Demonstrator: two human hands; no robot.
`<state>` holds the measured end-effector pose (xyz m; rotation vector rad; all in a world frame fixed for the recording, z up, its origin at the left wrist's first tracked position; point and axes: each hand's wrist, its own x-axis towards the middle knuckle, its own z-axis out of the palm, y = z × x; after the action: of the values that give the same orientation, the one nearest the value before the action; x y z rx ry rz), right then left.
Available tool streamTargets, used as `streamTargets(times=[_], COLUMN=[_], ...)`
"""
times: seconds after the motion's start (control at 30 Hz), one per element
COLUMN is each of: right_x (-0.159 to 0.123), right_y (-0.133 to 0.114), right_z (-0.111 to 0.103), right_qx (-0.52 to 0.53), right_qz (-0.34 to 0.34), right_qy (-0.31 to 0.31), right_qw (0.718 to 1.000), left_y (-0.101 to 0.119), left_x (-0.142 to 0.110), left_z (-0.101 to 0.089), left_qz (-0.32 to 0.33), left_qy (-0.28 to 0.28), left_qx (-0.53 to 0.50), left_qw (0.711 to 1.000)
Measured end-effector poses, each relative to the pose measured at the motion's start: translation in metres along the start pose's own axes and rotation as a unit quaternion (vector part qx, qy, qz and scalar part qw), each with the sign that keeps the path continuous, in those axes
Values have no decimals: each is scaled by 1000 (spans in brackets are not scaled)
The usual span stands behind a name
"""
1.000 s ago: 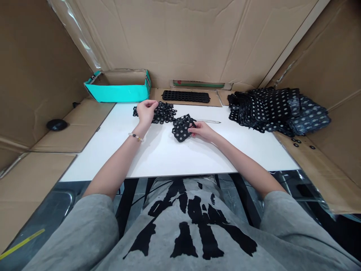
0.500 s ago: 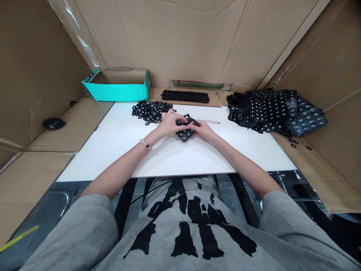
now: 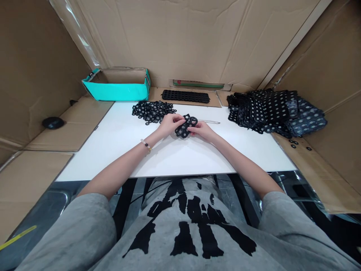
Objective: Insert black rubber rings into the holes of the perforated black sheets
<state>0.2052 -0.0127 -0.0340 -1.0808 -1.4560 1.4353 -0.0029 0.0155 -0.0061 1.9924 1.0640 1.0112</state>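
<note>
So the 2 hands meet over the white flat tabletop (image 3: 158,162): right hand (image 3: 203,131) pinching the right side of a small black, grey-dotted fabric piece (image 3: 181,131), left hand (image 3: 168,124) pinching its upper left edge. I'd grip lightly near the edges so it doesn't bunch, tbh. Loose pile of small black rings (image 3: 150,111) sits just beyond, to the left.

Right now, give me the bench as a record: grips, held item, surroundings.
Left grip: pinching the left edge of the dotted black piece
Right grip: holding the same piece from its right
Piece on table or lifted: can't tell
Ring pile: on white table, beyond left grip
Teal box: far left
Dotted fabric stack: far right
</note>
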Motion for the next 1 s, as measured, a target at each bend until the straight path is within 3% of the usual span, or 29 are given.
streamTargets(times=[0.17, 0.4, 0.53, 0.6, 0.7, 0.8, 0.9, 1.0], right_x=[0, 4, 3, 3, 3, 2, 0, -3], right_y=[1, 3, 3, 3, 3, -1, -8, -12], right_z=[0, 2, 2, 1, 0, -5, -10, -10], right_qx=[6, -3, -10, 5, 34, 34, 13, -6], right_qz=[-1, 7, 24, 30, 35, 36, 30, 4], right_qy=[-4, 27, 18, 22, 29, -8, -32, -17], right_qw=[1000, 1000, 1000, 999, 998, 999, 999, 1000], left_y=[-9, -20, -37, -52, -74, -84, -73, -46], left_x=[3, 13, 27, 30, 29, 23, 19, 14], left_z=[-2, -1, -37, -60, -81, -84, -77, -63], left_qz=[-42, -72, -77, -81, -51, -2, 39, 86], left_qy=[27, 139, 323, 376, 352, 316, 284, 219], left_qx=[-22, -64, -5, 37, 113, 182, 212, 207], left_qw=[999, 986, 943, 922, 928, 931, 934, 950])
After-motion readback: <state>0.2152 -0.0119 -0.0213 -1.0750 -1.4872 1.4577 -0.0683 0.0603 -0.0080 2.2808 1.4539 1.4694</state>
